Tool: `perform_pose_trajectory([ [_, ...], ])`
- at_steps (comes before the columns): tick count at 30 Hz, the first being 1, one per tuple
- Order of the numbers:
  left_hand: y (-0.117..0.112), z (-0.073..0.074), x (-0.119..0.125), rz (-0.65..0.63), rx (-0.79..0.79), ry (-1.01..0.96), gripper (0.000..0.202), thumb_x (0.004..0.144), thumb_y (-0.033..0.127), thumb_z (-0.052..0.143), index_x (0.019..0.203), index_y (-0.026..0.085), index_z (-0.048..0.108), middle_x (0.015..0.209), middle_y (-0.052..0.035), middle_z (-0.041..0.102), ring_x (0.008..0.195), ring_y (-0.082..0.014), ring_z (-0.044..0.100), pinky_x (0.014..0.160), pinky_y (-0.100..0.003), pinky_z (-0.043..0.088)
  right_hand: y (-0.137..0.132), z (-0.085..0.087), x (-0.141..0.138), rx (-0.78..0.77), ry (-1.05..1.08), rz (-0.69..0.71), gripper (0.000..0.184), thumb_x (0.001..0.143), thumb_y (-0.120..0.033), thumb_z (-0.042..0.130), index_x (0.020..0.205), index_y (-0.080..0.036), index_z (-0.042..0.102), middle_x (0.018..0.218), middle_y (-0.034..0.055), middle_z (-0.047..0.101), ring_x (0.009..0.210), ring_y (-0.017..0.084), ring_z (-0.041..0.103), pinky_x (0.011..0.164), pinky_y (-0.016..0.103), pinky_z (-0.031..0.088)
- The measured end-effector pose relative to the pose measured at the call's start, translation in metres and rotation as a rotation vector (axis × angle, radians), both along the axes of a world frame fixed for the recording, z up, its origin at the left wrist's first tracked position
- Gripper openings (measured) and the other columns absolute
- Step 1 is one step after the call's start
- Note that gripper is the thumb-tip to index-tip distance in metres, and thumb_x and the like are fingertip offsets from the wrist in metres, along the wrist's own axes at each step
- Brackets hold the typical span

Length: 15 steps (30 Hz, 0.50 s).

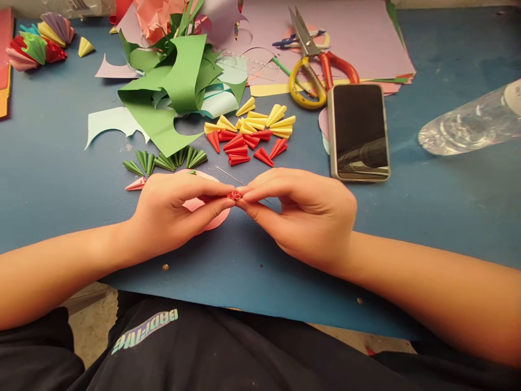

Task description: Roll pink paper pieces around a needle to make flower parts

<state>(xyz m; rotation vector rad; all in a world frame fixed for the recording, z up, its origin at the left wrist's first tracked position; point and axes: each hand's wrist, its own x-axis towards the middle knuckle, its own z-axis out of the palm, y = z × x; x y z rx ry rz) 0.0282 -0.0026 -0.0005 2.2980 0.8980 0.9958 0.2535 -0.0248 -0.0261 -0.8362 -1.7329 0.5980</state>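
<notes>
My left hand [173,209] and my right hand [299,212] meet at the middle of the blue table [57,163], fingertips pinched together on a small cluster of red rolled paper cones [234,195]. Under my left hand lies a pink paper disc [211,220]. Just beyond the hands lie loose cones: a red pile [244,145], a yellow pile [260,120], green ones [166,160] and one pink cone [135,184]. A thin needle or wire [230,175] rests on the table near my fingertips.
A phone [359,130] lies face up to the right, a clear plastic bottle [472,122] on its side beyond it. Scissors [311,60] rest on lilac paper sheets [366,38]. Green paper scraps [175,87] heap at the back; finished paper flowers [38,41] sit far left.
</notes>
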Motion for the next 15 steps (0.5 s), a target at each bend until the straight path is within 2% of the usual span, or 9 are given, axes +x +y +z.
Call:
perform_pose_trajectory([
  [4,0.0,-0.002,-0.002,-0.039,0.021,-0.021,0.024,0.096,0.016,0.078,0.116,0.028,0.083,0.101,0.0002,0.089,0.084,-0.0136,0.083,0.082,-0.022,0.066,-0.001,-0.001,0.0,0.048,-0.075,-0.016,0.016,0.092,-0.01,0.078,0.091,-0.027,0.079,0.089,0.0005,0.086,0.079,0.018,0.082,0.075,0.03,0.067],
  [9,0.0,0.002,-0.004,-0.094,-0.07,0.01,0.02,0.094,0.012,0.074,0.108,0.024,0.082,0.087,0.0032,0.087,0.074,-0.0097,0.08,0.069,-0.016,0.061,0.002,-0.006,-0.001,0.141,-0.118,0.018,0.017,0.093,-0.012,0.077,0.096,-0.028,0.077,0.091,0.0014,0.085,0.081,0.018,0.081,0.076,0.032,0.067],
  [11,0.003,0.006,-0.007,-0.105,-0.052,0.06,0.017,0.093,0.012,0.074,0.105,0.022,0.08,0.084,0.0045,0.085,0.071,-0.0087,0.079,0.066,-0.016,0.06,0.005,-0.009,-0.004,0.175,-0.13,0.045,0.015,0.093,-0.015,0.078,0.1,-0.028,0.077,0.091,0.0023,0.085,0.084,0.02,0.08,0.079,0.036,0.067],
  [13,0.01,0.011,-0.014,-0.124,0.024,0.125,0.018,0.093,0.01,0.072,0.103,0.023,0.079,0.085,0.0067,0.085,0.07,-0.0078,0.079,0.066,-0.016,0.061,0.008,-0.014,-0.006,0.21,-0.132,0.059,0.014,0.093,-0.022,0.082,0.105,-0.024,0.076,0.096,0.0058,0.085,0.088,0.022,0.08,0.085,0.04,0.066],
  [15,0.02,0.018,-0.025,-0.186,0.223,0.122,0.02,0.09,0.01,0.074,0.105,0.023,0.079,0.083,0.0078,0.085,0.068,-0.0069,0.078,0.065,-0.017,0.061,0.011,-0.019,-0.008,0.244,-0.152,0.07,0.022,0.091,-0.029,0.085,0.109,-0.021,0.075,0.101,0.0102,0.085,0.092,0.025,0.079,0.089,0.044,0.065],
])
